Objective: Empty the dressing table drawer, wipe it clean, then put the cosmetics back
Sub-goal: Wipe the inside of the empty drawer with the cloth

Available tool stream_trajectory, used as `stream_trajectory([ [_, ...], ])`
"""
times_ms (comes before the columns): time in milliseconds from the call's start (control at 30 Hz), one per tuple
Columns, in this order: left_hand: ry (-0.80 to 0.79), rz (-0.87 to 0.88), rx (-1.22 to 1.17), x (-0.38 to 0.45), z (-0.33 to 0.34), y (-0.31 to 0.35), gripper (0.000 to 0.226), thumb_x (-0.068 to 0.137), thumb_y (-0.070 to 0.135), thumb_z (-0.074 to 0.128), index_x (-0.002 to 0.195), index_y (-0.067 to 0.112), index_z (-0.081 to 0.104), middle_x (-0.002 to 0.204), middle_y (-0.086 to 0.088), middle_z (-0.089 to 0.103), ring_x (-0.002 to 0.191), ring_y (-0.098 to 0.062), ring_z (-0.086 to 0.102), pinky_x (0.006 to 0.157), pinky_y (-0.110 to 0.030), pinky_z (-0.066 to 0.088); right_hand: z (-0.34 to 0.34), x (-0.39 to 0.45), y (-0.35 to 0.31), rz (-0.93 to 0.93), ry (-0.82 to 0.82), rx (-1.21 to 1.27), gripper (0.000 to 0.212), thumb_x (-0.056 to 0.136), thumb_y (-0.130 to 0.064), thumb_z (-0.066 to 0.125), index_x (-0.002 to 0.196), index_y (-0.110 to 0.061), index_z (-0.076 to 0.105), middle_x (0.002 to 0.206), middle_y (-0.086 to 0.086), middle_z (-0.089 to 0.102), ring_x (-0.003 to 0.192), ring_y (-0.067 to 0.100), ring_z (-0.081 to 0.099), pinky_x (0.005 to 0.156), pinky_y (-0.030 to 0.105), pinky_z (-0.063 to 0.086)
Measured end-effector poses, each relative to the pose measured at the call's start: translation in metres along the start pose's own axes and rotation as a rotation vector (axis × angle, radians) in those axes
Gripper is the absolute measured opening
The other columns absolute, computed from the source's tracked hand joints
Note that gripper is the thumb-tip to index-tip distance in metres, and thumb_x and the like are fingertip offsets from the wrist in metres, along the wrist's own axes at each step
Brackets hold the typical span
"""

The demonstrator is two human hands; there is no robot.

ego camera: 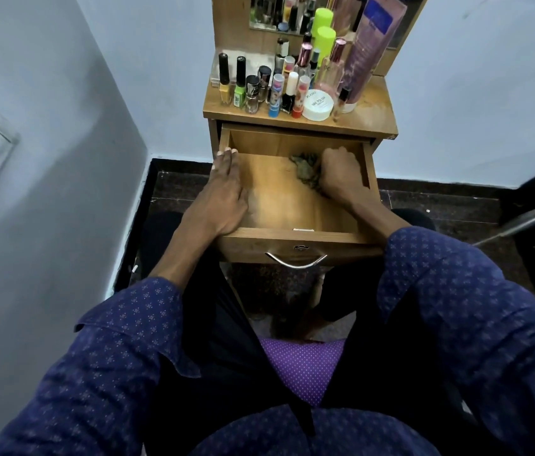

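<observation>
Fingers of the right hand (340,169) are curled round a crumpled grey-green cloth (305,166), pressing it on the floor at the back right of the open drawer (292,238); the left hand (223,199) lies flat, fingers straight, along the drawer's left wall. Cloth looks soft, light and limp, so best bunched in the fist. Drawer is smooth wood laminate, emptied; cosmetics (279,90), small glass and plastic bottles, stand on the tabletop.
</observation>
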State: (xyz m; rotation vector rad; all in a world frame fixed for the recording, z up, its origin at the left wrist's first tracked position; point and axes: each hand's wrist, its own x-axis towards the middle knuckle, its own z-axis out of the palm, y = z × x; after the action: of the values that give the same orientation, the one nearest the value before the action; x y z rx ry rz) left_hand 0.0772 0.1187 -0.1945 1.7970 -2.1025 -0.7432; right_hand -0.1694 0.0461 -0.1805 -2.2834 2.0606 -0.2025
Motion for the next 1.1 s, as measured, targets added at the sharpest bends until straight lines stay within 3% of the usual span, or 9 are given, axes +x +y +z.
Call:
stream_trajectory([
  [133, -0.014, 0.007, 0.005, 0.000, 0.001, 0.001, 0.071, 0.111, 0.019, 0.035, 0.165, 0.001, -0.007, 0.174, -0.019, -0.012, 0.162, -0.029, -0.013, 0.132, -0.040, -0.003, 0.007, -0.018, -0.057, -0.302, -0.138, 0.070, 0.011, 0.097, -0.009, 0.065, 0.107, -0.007, 0.067, 0.098, 0.006, 0.062, 0.089, 0.019, 0.063, 0.071, 0.028, 0.050],
  [233, -0.035, 0.001, 0.006, -0.001, 0.000, 0.001, 0.076, 0.109, 0.018, 0.038, 0.165, 0.002, -0.011, 0.173, -0.018, -0.016, 0.161, -0.028, -0.017, 0.129, -0.036, -0.008, 0.019, -0.005, -0.101, -0.437, -0.063, 0.091, 0.015, 0.097, -0.009, 0.062, 0.110, -0.008, 0.069, 0.103, 0.008, 0.067, 0.094, 0.024, 0.066, 0.079, 0.036, 0.056],
  [367, -0.047, -0.004, 0.008, 0.001, 0.001, 0.001, 0.080, 0.108, 0.016, 0.040, 0.163, 0.000, -0.015, 0.172, -0.018, -0.021, 0.160, -0.028, -0.020, 0.130, -0.037, -0.010, 0.034, 0.014, -0.122, -0.416, -0.023, 0.061, 0.021, 0.099, -0.014, 0.058, 0.117, -0.008, 0.068, 0.117, 0.015, 0.069, 0.110, 0.031, 0.065, 0.090, 0.042, 0.055],
  [467, -0.065, 0.027, 0.035, 0.001, 0.003, -0.001, 0.081, 0.109, 0.021, 0.041, 0.163, 0.000, -0.017, 0.172, -0.019, -0.023, 0.159, -0.029, -0.022, 0.129, -0.038, -0.011, 0.027, 0.009, -0.103, -0.404, -0.030, -0.019, 0.022, 0.097, -0.015, 0.061, 0.116, -0.008, 0.068, 0.116, 0.014, 0.071, 0.104, 0.032, 0.068, 0.084, 0.041, 0.056],
  [567, -0.071, 0.029, 0.040, 0.000, 0.002, -0.003, 0.080, 0.110, 0.022, 0.039, 0.163, 0.001, -0.018, 0.171, -0.018, -0.024, 0.159, -0.029, -0.023, 0.129, -0.037, -0.011, 0.019, 0.014, -0.073, -0.270, -0.066, 0.007, 0.016, 0.096, -0.018, 0.064, 0.109, -0.009, 0.066, 0.112, 0.015, 0.070, 0.096, 0.034, 0.068, 0.078, 0.042, 0.056],
  [700, -0.063, 0.028, 0.041, 0.000, 0.002, -0.003, 0.080, 0.109, 0.022, 0.039, 0.163, 0.001, -0.016, 0.172, -0.018, -0.023, 0.159, -0.028, -0.023, 0.130, -0.039, -0.010, 0.005, 0.012, -0.003, -0.126, -0.079, -0.063, 0.013, 0.100, -0.002, 0.053, 0.099, -0.002, 0.066, 0.102, 0.019, 0.069, 0.093, 0.037, 0.069, 0.074, 0.041, 0.053],
  [800, -0.058, 0.028, 0.041, -0.001, 0.003, -0.004, 0.080, 0.110, 0.021, 0.040, 0.163, 0.002, -0.016, 0.172, -0.017, -0.022, 0.159, -0.027, -0.022, 0.131, -0.040, -0.008, -0.005, 0.008, 0.028, -0.084, -0.092, -0.088, 0.007, 0.093, 0.003, 0.061, 0.096, 0.002, 0.067, 0.100, 0.023, 0.070, 0.093, 0.039, 0.069, 0.072, 0.036, 0.049],
  [1000, -0.040, 0.020, 0.048, -0.003, 0.002, -0.005, 0.078, 0.110, 0.023, 0.039, 0.164, 0.003, -0.013, 0.173, -0.016, -0.020, 0.160, -0.026, -0.020, 0.130, -0.037, -0.007, -0.002, -0.023, 0.025, -0.122, -0.293, -0.122, 0.016, 0.094, -0.006, 0.068, 0.109, -0.002, 0.064, 0.106, 0.006, 0.060, 0.093, 0.025, 0.062, 0.079, 0.034, 0.053],
  [1100, -0.041, 0.025, 0.039, -0.002, 0.003, -0.002, 0.077, 0.110, 0.021, 0.038, 0.164, 0.002, -0.013, 0.173, -0.016, -0.020, 0.160, -0.026, -0.020, 0.129, -0.036, -0.009, -0.001, -0.039, 0.024, -0.121, -0.423, -0.236, 0.017, 0.095, -0.016, 0.068, 0.109, -0.006, 0.069, 0.110, 0.012, 0.068, 0.098, 0.029, 0.067, 0.084, 0.039, 0.057],
])
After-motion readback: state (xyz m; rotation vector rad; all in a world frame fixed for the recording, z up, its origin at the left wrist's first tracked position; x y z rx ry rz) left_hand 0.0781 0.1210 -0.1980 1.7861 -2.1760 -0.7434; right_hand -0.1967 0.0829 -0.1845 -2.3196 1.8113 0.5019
